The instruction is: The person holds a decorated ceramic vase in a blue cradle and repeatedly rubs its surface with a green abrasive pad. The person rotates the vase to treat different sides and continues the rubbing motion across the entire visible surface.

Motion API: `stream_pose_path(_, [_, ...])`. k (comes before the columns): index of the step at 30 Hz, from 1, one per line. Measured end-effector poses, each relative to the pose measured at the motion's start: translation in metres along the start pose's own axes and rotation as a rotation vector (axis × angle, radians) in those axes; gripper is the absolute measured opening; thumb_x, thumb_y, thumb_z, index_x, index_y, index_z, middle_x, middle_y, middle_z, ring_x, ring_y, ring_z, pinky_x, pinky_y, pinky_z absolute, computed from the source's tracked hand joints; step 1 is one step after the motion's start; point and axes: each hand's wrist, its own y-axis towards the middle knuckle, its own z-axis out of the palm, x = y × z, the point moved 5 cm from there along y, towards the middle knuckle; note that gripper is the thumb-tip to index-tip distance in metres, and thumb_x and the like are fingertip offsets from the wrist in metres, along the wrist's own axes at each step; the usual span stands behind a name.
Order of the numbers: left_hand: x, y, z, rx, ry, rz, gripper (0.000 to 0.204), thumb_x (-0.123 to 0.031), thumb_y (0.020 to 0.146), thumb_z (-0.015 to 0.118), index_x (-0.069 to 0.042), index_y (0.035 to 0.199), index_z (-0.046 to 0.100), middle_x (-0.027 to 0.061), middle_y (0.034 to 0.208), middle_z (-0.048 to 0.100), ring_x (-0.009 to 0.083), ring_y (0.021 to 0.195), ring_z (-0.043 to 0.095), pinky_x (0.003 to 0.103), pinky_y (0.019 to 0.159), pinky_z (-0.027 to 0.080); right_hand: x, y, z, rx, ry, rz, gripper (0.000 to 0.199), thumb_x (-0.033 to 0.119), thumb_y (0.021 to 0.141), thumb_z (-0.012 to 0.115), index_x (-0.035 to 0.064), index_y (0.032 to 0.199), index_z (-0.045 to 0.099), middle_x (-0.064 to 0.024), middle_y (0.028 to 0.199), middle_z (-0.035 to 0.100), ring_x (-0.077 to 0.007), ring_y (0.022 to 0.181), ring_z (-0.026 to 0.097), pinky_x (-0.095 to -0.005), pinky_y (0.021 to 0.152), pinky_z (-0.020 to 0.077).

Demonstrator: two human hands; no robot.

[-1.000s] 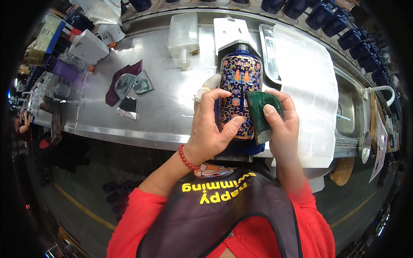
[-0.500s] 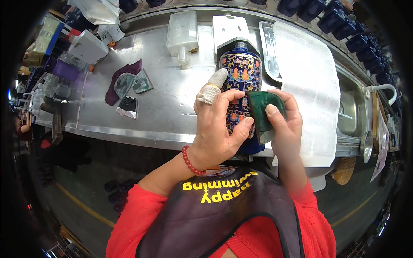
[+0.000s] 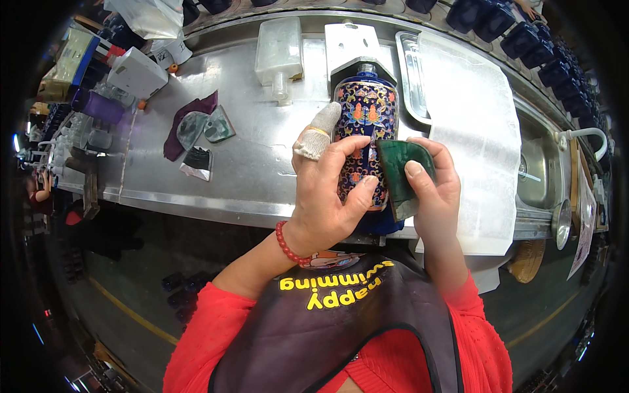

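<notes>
A dark blue bottle with a colourful floral pattern lies on its side, neck pointing away from me. My left hand rests over its left side with fingers spread, forefinger and thumb touching the patterned face. A pale cloth cover wraps one finger of that hand. My right hand grips a green, round-cornered scraper between thumb and fingers. Its straight edge is against the right side of the bottle, close to my left fingertips. The bottle's underside is hidden.
White sheets lie right of the bottle, beside a metal tray and a sink. Behind stands a clear bottle-shaped container. Scraper pieces and a purple cloth lie on the left of the metal bench.
My left thumb and forefinger have shifted slightly left, away from the scraper. The bottle and the scraper stay nearly where they were.
</notes>
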Motion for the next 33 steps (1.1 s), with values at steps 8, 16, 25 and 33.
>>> stream_pose_path(8, [-0.014, -0.003, 0.0, -0.038, 0.222, 0.243, 0.055, -0.024, 0.087, 0.07, -0.002, 0.138, 0.064, 0.0284, 0.152, 0.048, 0.0454, 0.14, 0.036, 0.053, 0.119, 0.023, 0.0, -0.001, 0.002, 0.007, -0.004, -0.002, 0.029, 0.01, 0.102, 0.064, -0.0007, 0.128, 0.058, -0.0059, 0.114, 0.068, -0.0092, 0.102, 0.062, -0.0254, 0.09, 0.0525])
stream_pose_path(16, [-0.006, -0.001, -0.008, -0.081, 0.13, 0.214, 0.051, -0.023, 0.09, 0.069, 0.0, 0.136, 0.066, 0.0291, 0.149, 0.051, 0.0457, 0.137, 0.039, 0.051, 0.12, 0.025, 0.003, -0.002, 0.006, 0.024, -0.061, -0.049, 0.03, 0.008, 0.101, 0.064, -0.0008, 0.129, 0.058, -0.0062, 0.114, 0.068, -0.0096, 0.103, 0.062, -0.0254, 0.09, 0.0521])
stream_pose_path(25, [-0.003, 0.001, -0.004, -0.054, 0.089, 0.175, 0.052, -0.023, 0.091, 0.07, 0.001, 0.136, 0.063, 0.0294, 0.149, 0.05, 0.046, 0.138, 0.038, 0.053, 0.12, 0.023, 0.001, -0.001, 0.003, -0.01, -0.054, -0.052, 0.03, 0.007, 0.101, 0.064, -0.0013, 0.129, 0.058, -0.0065, 0.114, 0.068, -0.0099, 0.103, 0.062, -0.0251, 0.09, 0.0518])
stream_pose_path(33, [-0.005, 0.021, -0.001, -0.136, 0.208, 0.042, 0.031, -0.017, 0.086, 0.075, -0.003, 0.111, 0.063, 0.0138, 0.11, 0.065, 0.0306, 0.114, 0.055, 0.041, 0.105, 0.039, 0.001, 0.0, 0.004, 0.001, -0.068, -0.064, 0.03, 0.007, 0.101, 0.064, -0.0015, 0.129, 0.058, -0.0061, 0.113, 0.067, -0.0095, 0.101, 0.062, -0.0248, 0.089, 0.0522])
